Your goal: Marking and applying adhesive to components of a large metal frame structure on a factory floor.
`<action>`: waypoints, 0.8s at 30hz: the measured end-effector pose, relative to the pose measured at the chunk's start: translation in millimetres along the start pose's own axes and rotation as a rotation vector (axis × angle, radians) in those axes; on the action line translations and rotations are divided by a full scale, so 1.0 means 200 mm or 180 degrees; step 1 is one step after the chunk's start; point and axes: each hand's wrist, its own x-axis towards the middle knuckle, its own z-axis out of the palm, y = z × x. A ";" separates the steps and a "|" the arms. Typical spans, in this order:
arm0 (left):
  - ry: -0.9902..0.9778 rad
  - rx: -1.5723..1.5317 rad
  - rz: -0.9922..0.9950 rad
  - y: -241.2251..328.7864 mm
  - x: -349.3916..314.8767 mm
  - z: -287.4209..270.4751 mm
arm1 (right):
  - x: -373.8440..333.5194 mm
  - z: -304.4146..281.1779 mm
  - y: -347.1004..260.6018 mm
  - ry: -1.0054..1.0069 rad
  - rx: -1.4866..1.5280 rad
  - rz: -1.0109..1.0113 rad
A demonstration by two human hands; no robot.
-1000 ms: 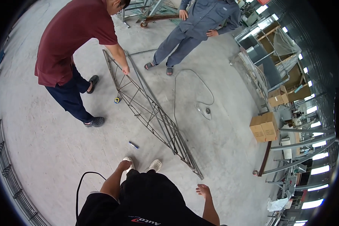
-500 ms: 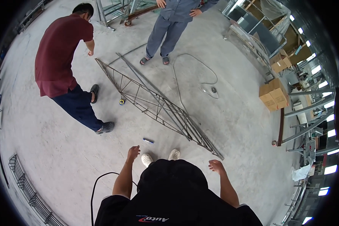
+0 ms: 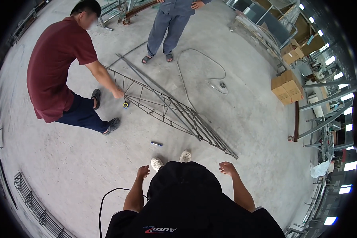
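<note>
My left hand (image 3: 143, 171) hangs in the air near my shoes, its fingers loosely bent and apart, with nothing in it. On the other side my right hand (image 3: 227, 168) is also empty and open, held below the near end of a metal truss frame (image 3: 164, 118). That long welded frame lies slantwise on the concrete floor, with long metal bars (image 3: 146, 84) across it. A blue and white marker pen (image 3: 156, 143) lies ahead of my shoes. Close to the frame's left side is a yellow and black tape measure (image 3: 125, 105); a co-worker's hand (image 3: 118, 93) reaches down just above it.
The co-worker in a maroon shirt (image 3: 59, 65) bends over at the left. Another person in grey workwear (image 3: 165, 29) stands beyond the frame. A hose or cable (image 3: 179, 65) loops over the floor. Cardboard boxes (image 3: 287, 89) and metal racks stand right; bar frames (image 3: 35, 206) lie lower left.
The co-worker in maroon has bent lower and stretched an arm down to the frame near the tape measure. My view has shifted slightly; both my hands stay empty and apart.
</note>
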 end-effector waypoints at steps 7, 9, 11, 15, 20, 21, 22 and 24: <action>0.0033 -0.0212 0.0603 0.32 0.10 0.01 | 0.01 -0.19 0.01 0.0300 0.0543 -0.0159; 0.0065 -0.0224 0.0756 0.36 0.11 0.02 | 0.00 -0.25 0.02 0.0437 0.0587 -0.0104; 0.0055 -0.0214 0.0835 0.38 0.13 0.04 | -0.03 -0.25 0.05 0.0461 0.0609 -0.0058; 0.0005 -0.0225 0.0774 0.33 0.12 0.06 | -0.09 -0.21 0.10 0.0450 0.0648 0.0046; 0.0100 -0.0082 0.0554 0.07 0.12 0.07 | -0.12 -0.10 0.18 0.0240 0.0580 0.0176; 0.0124 -0.0060 0.0435 0.02 0.11 0.09 | -0.13 -0.09 0.18 0.0261 0.0550 0.0284; 0.0188 -0.0123 0.0444 0.02 0.13 0.08 | -0.13 -0.08 0.17 0.0280 0.0516 0.0389; 0.0022 0.0128 0.0394 -0.06 0.11 0.09 | -0.14 -0.07 0.23 0.0307 0.0477 0.0336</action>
